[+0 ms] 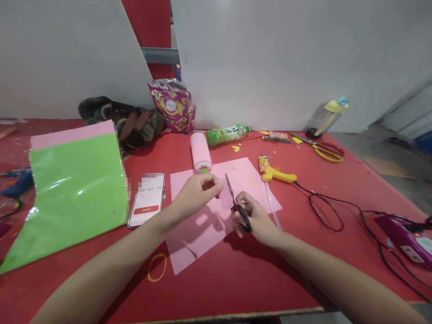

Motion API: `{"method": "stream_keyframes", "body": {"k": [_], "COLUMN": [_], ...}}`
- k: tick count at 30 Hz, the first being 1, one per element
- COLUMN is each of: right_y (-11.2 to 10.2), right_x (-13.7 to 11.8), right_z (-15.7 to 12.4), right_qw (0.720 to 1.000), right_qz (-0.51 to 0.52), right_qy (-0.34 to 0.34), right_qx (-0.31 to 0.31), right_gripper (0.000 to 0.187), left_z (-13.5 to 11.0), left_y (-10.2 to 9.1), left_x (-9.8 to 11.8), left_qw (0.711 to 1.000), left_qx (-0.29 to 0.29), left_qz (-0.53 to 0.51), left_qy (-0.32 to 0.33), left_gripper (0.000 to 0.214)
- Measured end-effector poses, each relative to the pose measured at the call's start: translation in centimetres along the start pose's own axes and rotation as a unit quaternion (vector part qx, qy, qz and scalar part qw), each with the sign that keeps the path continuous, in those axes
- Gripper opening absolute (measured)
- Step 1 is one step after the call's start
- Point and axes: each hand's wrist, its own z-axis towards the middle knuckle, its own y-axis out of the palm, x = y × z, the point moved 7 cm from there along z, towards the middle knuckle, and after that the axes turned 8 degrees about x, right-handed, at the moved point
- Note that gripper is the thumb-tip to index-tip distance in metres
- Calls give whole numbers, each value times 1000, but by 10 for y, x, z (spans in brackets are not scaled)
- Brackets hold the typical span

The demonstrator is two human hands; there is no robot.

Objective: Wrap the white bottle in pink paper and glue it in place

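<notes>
Between finger and thumb, my left hand pinches a small pink paper piece. My right hand has its fingers in the handles of black-handled scissors, whose blades point up and away beside that piece. Both hands are above a larger pink sheet lying on the table. Just beyond my left hand, a bottle wrapped in pink paper lies with its green cap toward me. To the right of the sheet rests a yellow glue gun with a clear glue stick in it.
At left are a green and pink paper pack and a phone with a running timer. A green-labelled bottle, snack bag, larger scissors and tumbler line the back. Cords run right to a purple power strip.
</notes>
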Motion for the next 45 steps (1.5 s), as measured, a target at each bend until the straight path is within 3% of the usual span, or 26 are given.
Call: {"method": "stream_keyframes", "body": {"k": [6,11,17,24,27,30,38,40,45], "right_y": [-3,-14,-30,-32,-32,-29,-29,-33,-37], "right_x": [-1,-5,-16,-21,-21,-22,-18,-18,-12], "right_z": [0,4,6,8,7,5,4,5,7], "right_qw": [996,992,976,971,971,974,975,969,962], "right_qz": [74,57,38,24,6,3,13,29,96], "right_qy": [-51,-61,-114,-136,-133,-129,-124,-125,-107], "right_qx": [-11,90,183,194,198,187,186,209,234], "right_gripper": [36,35,34,35,35,35,32,32,32], "left_z": [1,1,-2,-7,-10,-9,-2,-3,-10], "left_y": [-6,-5,4,22,27,26,12,16,38], "left_x": [-7,-8,-9,-21,-22,-20,-14,-16,-22], "left_qw": [998,998,998,986,983,988,995,989,981], "left_qx": [43,46,-14,-140,-159,-135,3,5,-62], "left_qz": [-42,-22,-15,44,39,-1,-78,-122,-151], "left_qy": [-25,-34,-60,-75,-77,-74,-67,-87,-107], "left_gripper": [20,17,11,6,7,13,10,15,14]}}
